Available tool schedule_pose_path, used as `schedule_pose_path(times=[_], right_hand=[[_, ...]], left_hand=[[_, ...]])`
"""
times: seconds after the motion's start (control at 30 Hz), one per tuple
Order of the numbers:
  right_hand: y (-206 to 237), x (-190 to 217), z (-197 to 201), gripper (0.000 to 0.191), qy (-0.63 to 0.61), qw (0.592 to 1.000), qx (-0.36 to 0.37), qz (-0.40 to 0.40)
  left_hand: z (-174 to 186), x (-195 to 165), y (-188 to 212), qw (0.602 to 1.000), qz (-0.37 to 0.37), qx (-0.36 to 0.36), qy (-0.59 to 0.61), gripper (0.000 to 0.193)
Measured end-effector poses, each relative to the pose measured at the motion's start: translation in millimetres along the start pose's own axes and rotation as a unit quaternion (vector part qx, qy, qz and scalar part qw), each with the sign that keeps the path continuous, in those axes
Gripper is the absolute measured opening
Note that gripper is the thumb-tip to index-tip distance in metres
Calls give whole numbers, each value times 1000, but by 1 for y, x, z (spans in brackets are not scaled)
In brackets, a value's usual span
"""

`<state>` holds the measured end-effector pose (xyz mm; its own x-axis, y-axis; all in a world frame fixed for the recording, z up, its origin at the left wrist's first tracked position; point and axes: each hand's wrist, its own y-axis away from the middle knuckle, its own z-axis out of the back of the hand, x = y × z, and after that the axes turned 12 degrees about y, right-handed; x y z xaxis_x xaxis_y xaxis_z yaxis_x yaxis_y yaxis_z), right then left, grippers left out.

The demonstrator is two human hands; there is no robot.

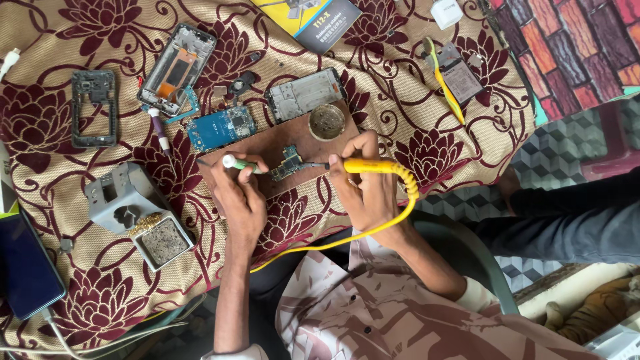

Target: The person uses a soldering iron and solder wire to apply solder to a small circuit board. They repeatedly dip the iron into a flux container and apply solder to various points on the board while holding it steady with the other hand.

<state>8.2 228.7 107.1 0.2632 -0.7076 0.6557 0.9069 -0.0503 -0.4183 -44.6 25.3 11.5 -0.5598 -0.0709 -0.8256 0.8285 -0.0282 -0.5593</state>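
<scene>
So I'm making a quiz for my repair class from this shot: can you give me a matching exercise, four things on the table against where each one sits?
Things:
1. soldering iron
2. small circuit board
3. blue circuit board
4. dark phone

Places:
A. far left edge of the table, cable plugged in
B. in the right hand
C. on the brown board, between both hands
D. beside the brown board's upper left end

Pairs: 1-B, 2-C, 3-D, 4-A
</scene>
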Motion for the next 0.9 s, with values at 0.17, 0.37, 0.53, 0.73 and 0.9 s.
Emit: schedule_pose_path(times=[0.17, 0.37, 0.53, 0.73, 0.9], right_hand=[[4, 2, 1, 21, 34, 997, 11, -67], [8, 3, 2, 19, 160, 985, -35, 61], [13, -4, -6, 18, 83, 996, -27, -13], [19, -16, -13, 14, -24, 996, -37, -72], [22, -20, -15, 13, -19, 995, -66, -74]], left_hand=[[1, -5, 0, 1000, 17, -2, -13, 29], [-1, -5, -2, 998, 51, -12, -16, 37], [-1, 2, 2, 999, -35, -6, -24, 38], [-1, 11, 7, 998, 24, 3, -53, 55], [-1, 12, 8, 997, -44, 0, -57, 66]])
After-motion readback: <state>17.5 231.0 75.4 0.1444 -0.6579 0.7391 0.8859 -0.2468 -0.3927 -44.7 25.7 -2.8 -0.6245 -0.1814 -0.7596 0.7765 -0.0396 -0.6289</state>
